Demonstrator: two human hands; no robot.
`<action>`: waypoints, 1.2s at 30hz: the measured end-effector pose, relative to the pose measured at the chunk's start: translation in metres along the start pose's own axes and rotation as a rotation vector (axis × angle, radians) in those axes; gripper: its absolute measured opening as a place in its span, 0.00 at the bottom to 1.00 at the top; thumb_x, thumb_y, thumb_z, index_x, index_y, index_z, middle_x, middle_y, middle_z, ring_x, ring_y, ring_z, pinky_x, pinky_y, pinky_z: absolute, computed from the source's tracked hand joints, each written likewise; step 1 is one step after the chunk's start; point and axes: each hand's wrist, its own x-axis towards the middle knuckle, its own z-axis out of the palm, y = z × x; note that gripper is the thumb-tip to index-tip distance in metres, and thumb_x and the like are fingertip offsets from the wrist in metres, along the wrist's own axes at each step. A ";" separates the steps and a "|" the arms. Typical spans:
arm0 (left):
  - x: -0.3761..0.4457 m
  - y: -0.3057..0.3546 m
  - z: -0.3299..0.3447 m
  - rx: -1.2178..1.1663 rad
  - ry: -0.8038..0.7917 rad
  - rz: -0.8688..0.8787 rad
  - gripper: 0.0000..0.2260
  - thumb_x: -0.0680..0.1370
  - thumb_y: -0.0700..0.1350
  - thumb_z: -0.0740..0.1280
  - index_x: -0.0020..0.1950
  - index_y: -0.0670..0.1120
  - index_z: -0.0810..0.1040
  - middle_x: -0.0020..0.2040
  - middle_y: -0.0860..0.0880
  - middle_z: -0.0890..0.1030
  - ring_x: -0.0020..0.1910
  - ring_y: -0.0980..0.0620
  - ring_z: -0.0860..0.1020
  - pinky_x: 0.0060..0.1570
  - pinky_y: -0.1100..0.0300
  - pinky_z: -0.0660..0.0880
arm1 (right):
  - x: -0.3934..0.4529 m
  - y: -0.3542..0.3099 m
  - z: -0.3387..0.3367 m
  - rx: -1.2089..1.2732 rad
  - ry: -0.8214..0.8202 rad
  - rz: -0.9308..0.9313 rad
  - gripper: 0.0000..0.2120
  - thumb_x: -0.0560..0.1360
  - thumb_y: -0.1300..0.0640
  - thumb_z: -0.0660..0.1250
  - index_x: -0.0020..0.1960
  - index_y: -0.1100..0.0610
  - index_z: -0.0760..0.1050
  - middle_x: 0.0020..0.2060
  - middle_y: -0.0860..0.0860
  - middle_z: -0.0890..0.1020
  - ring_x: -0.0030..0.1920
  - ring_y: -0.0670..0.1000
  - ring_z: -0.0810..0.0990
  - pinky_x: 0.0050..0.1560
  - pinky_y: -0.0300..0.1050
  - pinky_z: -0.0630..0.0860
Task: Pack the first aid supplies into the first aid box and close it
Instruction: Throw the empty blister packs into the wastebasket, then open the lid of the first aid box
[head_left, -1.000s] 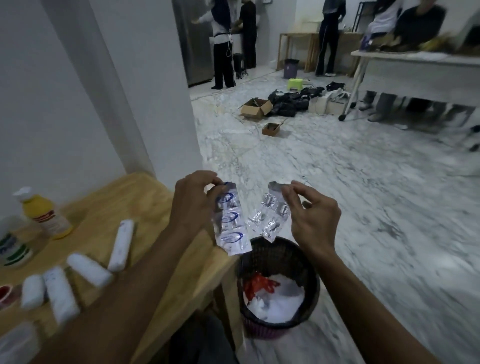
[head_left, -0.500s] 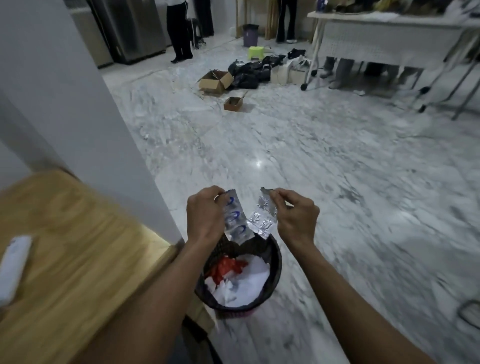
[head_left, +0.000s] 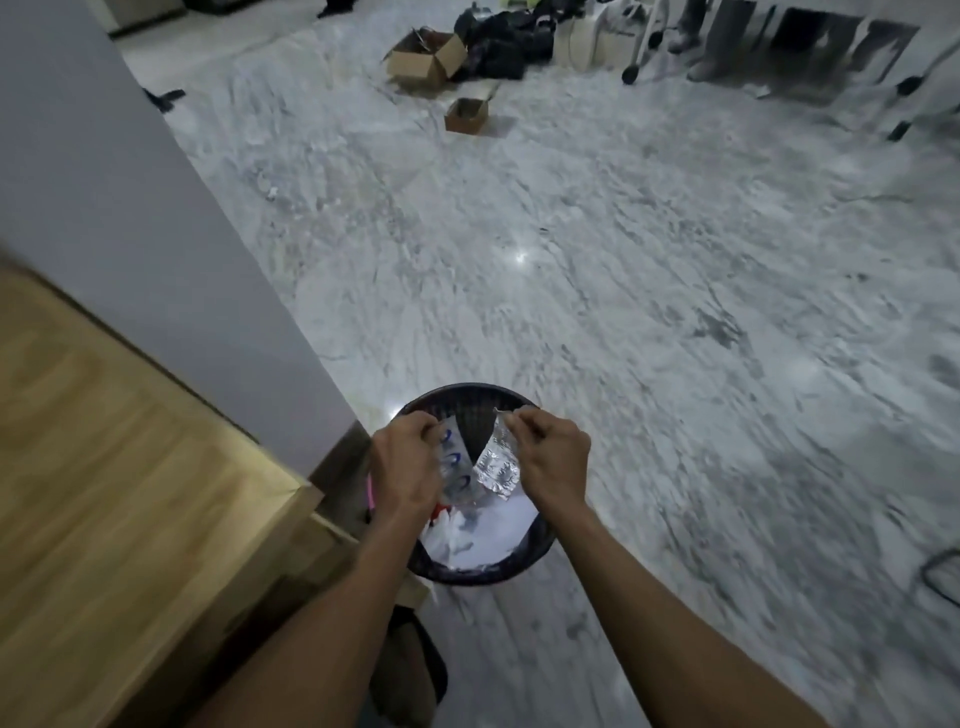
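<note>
A light wooden table (head_left: 104, 467) edges a grey marble floor (head_left: 623, 286), and the bandage rolls seen on it a second ago have left view. The left hand (head_left: 408, 467) pinches a clear blue-printed wrapper (head_left: 451, 465) and the right hand (head_left: 553, 460) a silver foil blister strip (head_left: 497, 465), both now lowered over the black mesh waste bin (head_left: 467, 402). They look bound for discarding, not packing; no first aid box shows.

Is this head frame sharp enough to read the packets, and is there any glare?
Head view: motion-smeared marble floor with a small glare spot; wide-angle bending at the edges; dim light; clear blue-printed packet and silver foil blister strip too soft to read.
</note>
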 end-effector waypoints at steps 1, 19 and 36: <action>0.002 -0.002 0.002 0.013 -0.005 -0.007 0.05 0.76 0.41 0.69 0.50 0.43 0.83 0.45 0.43 0.84 0.39 0.49 0.77 0.44 0.54 0.76 | 0.001 0.002 0.003 -0.003 -0.024 0.011 0.10 0.75 0.52 0.72 0.48 0.59 0.83 0.41 0.55 0.86 0.42 0.51 0.83 0.46 0.46 0.78; -0.006 0.012 -0.009 -0.001 -0.077 0.064 0.22 0.77 0.48 0.69 0.69 0.43 0.71 0.65 0.45 0.77 0.63 0.44 0.74 0.61 0.51 0.71 | 0.000 -0.020 -0.004 -0.052 -0.051 0.078 0.24 0.77 0.46 0.67 0.69 0.56 0.73 0.63 0.52 0.79 0.64 0.52 0.77 0.64 0.43 0.71; -0.103 0.113 -0.155 -0.273 0.173 0.298 0.25 0.76 0.58 0.67 0.71 0.49 0.71 0.69 0.50 0.74 0.65 0.51 0.75 0.61 0.55 0.73 | -0.100 -0.185 -0.110 0.218 0.047 -0.143 0.19 0.78 0.45 0.65 0.65 0.54 0.77 0.60 0.47 0.82 0.55 0.43 0.78 0.60 0.42 0.74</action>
